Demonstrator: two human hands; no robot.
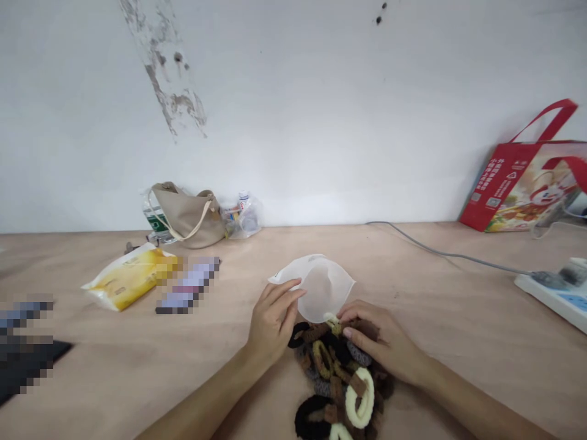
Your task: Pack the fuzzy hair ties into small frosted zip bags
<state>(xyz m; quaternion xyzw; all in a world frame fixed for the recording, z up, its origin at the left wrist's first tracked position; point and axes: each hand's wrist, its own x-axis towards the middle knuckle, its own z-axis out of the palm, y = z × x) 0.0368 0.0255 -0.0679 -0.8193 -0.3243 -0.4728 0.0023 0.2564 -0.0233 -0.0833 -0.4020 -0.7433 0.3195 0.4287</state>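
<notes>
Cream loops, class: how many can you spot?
3 cream loops visible: one on the pile's lower right, one cut off below, one by the right hand; others may be hidden.

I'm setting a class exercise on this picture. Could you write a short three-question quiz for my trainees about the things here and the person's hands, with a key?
1. Multiple choice: What lies in a pile just below the white bag in the picture?
A) spoons
B) hair ties
C) keys

2. True or false: The yellow packet lies farther left in the picture than the red shopping bag.

3. Short answer: Where are the left hand and the right hand?

Key
1. B
2. True
3. The left hand is at the left side of the white bag; the right hand is at the upper end of the pile of hair ties.
</notes>
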